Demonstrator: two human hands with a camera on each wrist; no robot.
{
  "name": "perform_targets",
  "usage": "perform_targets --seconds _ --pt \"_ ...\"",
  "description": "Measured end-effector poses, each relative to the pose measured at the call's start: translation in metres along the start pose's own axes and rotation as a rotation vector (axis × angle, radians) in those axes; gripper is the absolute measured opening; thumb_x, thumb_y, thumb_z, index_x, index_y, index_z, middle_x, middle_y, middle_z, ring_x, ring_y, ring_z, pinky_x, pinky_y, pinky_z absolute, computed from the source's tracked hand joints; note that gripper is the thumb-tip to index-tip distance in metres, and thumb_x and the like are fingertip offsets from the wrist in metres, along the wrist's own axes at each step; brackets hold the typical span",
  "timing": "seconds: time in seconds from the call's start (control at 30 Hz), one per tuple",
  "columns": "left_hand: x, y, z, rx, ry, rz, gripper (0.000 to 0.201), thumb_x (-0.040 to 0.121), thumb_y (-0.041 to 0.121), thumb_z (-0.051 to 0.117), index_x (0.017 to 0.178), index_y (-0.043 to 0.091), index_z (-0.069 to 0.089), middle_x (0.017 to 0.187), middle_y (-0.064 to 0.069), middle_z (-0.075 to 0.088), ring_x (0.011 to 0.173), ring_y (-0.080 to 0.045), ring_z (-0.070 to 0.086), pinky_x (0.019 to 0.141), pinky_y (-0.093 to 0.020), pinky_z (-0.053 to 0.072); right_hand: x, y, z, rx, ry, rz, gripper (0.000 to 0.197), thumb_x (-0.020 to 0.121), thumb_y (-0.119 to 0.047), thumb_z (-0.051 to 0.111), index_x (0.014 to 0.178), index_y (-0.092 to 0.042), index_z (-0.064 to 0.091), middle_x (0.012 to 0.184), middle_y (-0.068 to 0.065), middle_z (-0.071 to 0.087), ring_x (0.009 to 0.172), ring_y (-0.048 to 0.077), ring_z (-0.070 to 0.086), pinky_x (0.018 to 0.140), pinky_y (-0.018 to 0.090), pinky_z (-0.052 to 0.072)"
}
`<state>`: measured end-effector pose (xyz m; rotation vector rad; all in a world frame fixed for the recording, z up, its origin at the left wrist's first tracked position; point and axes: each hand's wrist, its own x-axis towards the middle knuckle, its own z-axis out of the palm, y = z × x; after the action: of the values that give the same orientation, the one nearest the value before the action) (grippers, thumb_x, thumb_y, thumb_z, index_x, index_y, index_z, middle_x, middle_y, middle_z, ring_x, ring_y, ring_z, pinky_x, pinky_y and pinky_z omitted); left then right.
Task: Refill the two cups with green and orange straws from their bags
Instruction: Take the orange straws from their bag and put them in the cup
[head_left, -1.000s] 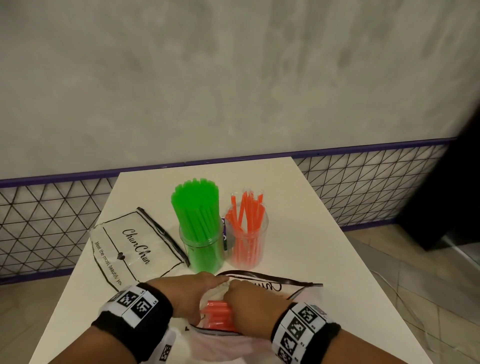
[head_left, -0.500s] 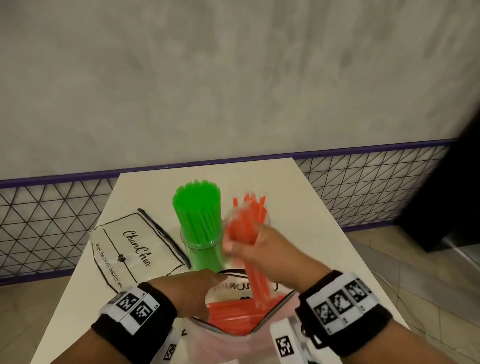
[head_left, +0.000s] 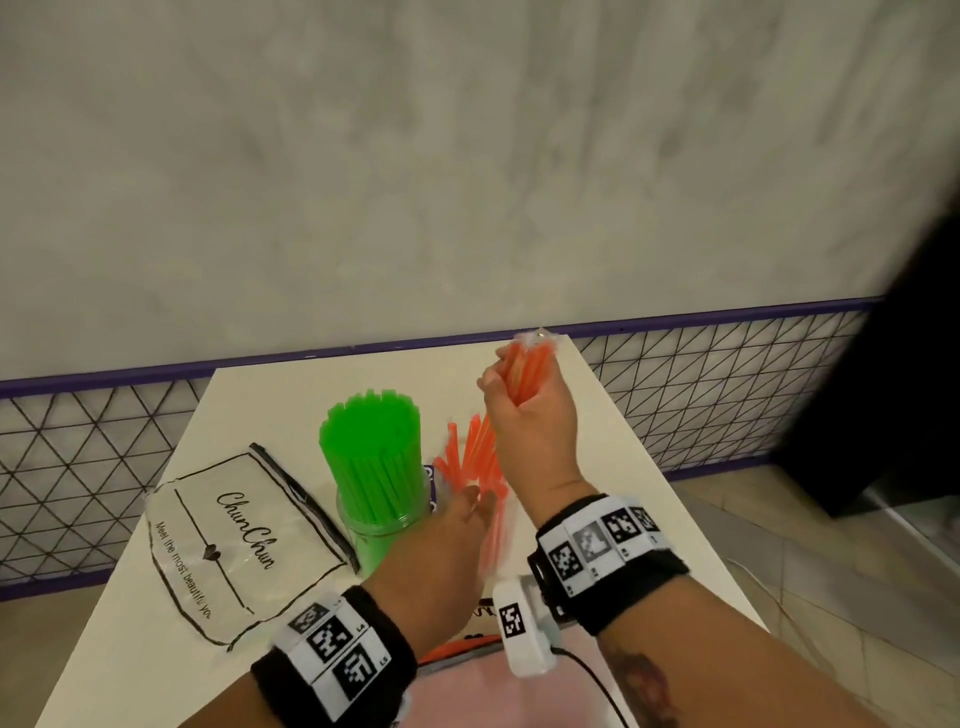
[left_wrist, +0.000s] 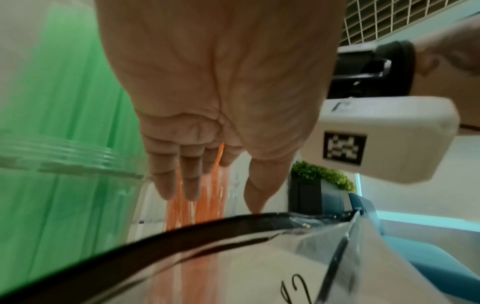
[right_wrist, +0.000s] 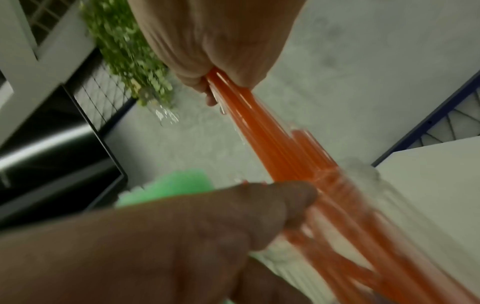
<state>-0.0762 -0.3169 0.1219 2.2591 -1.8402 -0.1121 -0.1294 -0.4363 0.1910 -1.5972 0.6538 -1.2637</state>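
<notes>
Lowering a bundle of orange straws (head_left: 527, 371) toward the orange cup (right_wrist: 369, 197), I have my right hand (head_left: 535, 415) clenched around their upper part while their lower ends already reach in among the straws standing there. My left hand (head_left: 447, 545) reaches forward with fingers straight and relaxed, holding nothing, its tips at that cup beside the packed green cup (head_left: 382, 519). I judge this the orange refill, with the orange bag (left_wrist: 259, 246) lying open nearest me; next I should steady the cup, then release the bundle so nothing tips.
</notes>
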Motion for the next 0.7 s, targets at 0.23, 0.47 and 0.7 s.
perform_targets --seconds 0.23,0.47,0.7 --pt "0.005 -0.002 0.004 -0.029 -0.006 0.027 0.073 0.082 0.006 0.051 0.149 0.024 0.031 0.144 0.002 0.038 0.114 -0.016 0.051 0.088 -0.022 0.043 -0.013 0.04 0.0 -0.498 -0.117 -0.212 0.094 0.081 -0.017 0.075 0.148 -0.031 0.01 0.142 0.005 0.039 0.125 0.007 0.042 0.106 0.026 0.04" --pt "0.009 -0.004 0.007 0.018 -0.036 -0.022 0.075 0.079 0.019 0.064 0.147 0.027 0.034 0.15 0.001 0.037 0.104 -0.017 0.061 0.083 -0.028 0.053 0.003 0.015 0.007 -0.855 -0.24 -0.663 0.064 0.097 -0.034 0.051 0.152 -0.018 0.023 0.159 0.008 0.022 0.148 0.027 0.016 0.12 0.047 0.013" --pt "0.01 -0.01 0.017 -0.013 -0.038 -0.021 0.058 0.066 0.011 0.071 0.121 0.029 0.061 0.117 0.001 0.062 0.086 -0.017 0.063 0.07 -0.03 0.057 -0.004 0.053 0.004 -1.279 -0.769 -0.256 0.061 0.102 -0.043 0.025 0.155 -0.014 0.013 0.162 0.008 0.017 0.149 0.027 0.01 0.117 0.052 0.003"
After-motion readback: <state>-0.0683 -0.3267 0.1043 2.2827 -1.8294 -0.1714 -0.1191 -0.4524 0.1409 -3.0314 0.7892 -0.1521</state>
